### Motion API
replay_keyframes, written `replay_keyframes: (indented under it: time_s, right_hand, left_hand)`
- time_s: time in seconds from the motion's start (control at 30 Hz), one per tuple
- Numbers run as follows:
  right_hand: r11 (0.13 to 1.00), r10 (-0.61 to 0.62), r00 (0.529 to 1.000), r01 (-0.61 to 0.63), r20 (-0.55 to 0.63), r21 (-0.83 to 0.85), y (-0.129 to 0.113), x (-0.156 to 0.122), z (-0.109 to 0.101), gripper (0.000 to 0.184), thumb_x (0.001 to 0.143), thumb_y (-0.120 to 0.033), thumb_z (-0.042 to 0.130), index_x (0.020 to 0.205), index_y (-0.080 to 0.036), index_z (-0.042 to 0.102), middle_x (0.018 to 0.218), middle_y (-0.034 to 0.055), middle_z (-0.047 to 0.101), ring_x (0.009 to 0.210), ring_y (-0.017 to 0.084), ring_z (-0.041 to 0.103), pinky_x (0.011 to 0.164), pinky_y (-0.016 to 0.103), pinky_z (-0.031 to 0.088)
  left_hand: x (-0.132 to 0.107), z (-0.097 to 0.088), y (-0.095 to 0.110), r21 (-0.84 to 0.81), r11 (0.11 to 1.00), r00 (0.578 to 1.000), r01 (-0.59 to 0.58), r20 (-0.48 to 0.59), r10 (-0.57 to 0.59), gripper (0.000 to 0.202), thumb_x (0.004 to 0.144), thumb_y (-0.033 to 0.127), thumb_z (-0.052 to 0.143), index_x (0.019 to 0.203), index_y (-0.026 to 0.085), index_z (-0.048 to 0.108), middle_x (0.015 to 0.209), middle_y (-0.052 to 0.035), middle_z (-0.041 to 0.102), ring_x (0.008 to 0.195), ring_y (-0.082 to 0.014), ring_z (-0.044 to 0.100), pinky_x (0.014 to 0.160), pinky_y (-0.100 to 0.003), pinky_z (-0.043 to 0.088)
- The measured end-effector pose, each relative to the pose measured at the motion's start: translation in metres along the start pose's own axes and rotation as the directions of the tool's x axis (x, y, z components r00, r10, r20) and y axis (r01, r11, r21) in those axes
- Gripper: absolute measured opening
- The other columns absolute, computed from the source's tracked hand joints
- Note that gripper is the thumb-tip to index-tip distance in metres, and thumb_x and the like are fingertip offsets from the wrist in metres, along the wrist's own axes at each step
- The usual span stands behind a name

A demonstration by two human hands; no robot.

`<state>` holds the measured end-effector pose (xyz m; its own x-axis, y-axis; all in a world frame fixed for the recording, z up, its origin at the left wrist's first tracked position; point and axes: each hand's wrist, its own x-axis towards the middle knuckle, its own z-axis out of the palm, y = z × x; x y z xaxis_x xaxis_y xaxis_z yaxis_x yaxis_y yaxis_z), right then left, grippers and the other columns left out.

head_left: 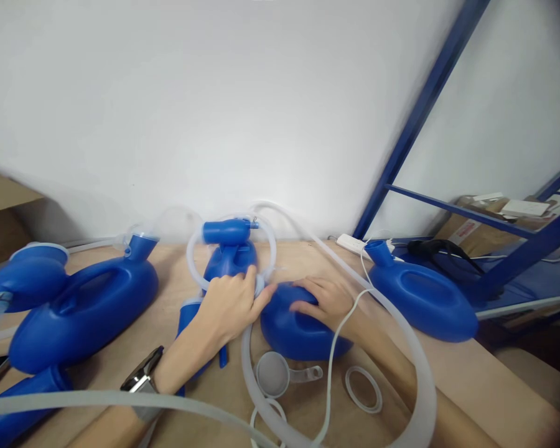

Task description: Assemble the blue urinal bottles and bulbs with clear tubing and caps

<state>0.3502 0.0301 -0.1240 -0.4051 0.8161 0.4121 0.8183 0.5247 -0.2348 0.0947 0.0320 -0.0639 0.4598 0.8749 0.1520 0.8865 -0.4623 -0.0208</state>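
A blue plastic urinal bottle point(284, 339) lies on the table before me, its mouth to the left. My right hand point(329, 305) rests over its top, fingers curled at the handle opening. My left hand point(231, 302) closes round a whitish translucent cap or ring point(260, 285) at the bottle's mouth; its thumb and index finger press there, and the other fingertips are hidden. Just beyond, a blue funnel-like piece point(226, 232) with coiled clear tubing stands on another blue bottle. Nearer me lie a translucent cap with a strap point(273, 374) and a white ring point(363, 389).
A blue bottle point(422, 302) lies at right, and another bottle point(86, 311) at left beside a blue funnel-like piece point(28, 280). Thick clear tubing point(417, 367) loops across the foreground. A power strip point(350, 242) sits by the wall, near a blue metal rack point(415, 112).
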Motion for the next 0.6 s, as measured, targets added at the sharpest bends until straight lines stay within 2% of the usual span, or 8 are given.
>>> replay_keyframes:
  time_s: [0.17, 0.33, 0.47, 0.6]
  right_hand:
    - [1.0, 0.005, 1.0, -0.005, 0.008, -0.006, -0.001, -0.001, -0.001, 0.049, 0.096, -0.064, 0.066, 0.123, -0.024, 0.074, 0.116, 0.008, 0.082, 0.106, 0.03, 0.078, 0.095, 0.044, 0.06]
    - [1.0, 0.004, 1.0, -0.004, 0.017, -0.01, 0.001, 0.0, 0.0, 0.052, 0.096, -0.065, 0.065, 0.124, -0.023, 0.075, 0.116, 0.0098, 0.082, 0.105, 0.031, 0.078, 0.094, 0.046, 0.061]
    - [1.0, -0.014, 1.0, 0.015, 0.008, -0.004, 0.002, 0.002, 0.0, 0.051, 0.095, -0.067, 0.066, 0.123, -0.025, 0.075, 0.116, 0.0093, 0.082, 0.104, 0.031, 0.079, 0.094, 0.044, 0.062]
    - [0.999, -0.043, 0.999, 0.042, 0.027, 0.021, 0.001, 0.004, -0.004, 0.051, 0.097, -0.066, 0.064, 0.125, -0.025, 0.075, 0.117, 0.0088, 0.082, 0.105, 0.03, 0.079, 0.094, 0.045, 0.062]
  left_hand:
    - [0.0, 0.01, -0.004, -0.042, 0.999, 0.998, -0.033, -0.052, 0.031, 0.051, 0.111, 0.058, 0.03, 0.109, 0.015, 0.059, 0.091, -0.0148, 0.077, 0.089, -0.0367, 0.078, 0.065, -0.039, 0.05]
    - [0.0, 0.023, -0.012, -0.052, 0.992, 0.988, -0.111, -0.116, 0.105, 0.051, 0.109, 0.06, 0.037, 0.109, 0.015, 0.061, 0.099, -0.0144, 0.077, 0.094, -0.0378, 0.076, 0.074, -0.044, 0.056]
    - [0.002, 0.033, -0.021, -0.076, 0.974, 0.956, -0.214, -0.218, 0.194, 0.062, 0.106, 0.068, 0.041, 0.126, 0.013, 0.061, 0.11, -0.017, 0.076, 0.1, -0.0381, 0.075, 0.082, -0.048, 0.058]
    - [0.003, 0.042, -0.031, -0.139, 0.938, 0.918, -0.318, -0.292, 0.268, 0.078, 0.101, 0.076, 0.04, 0.145, 0.012, 0.053, 0.123, -0.0196, 0.072, 0.109, -0.0386, 0.073, 0.087, -0.048, 0.059]
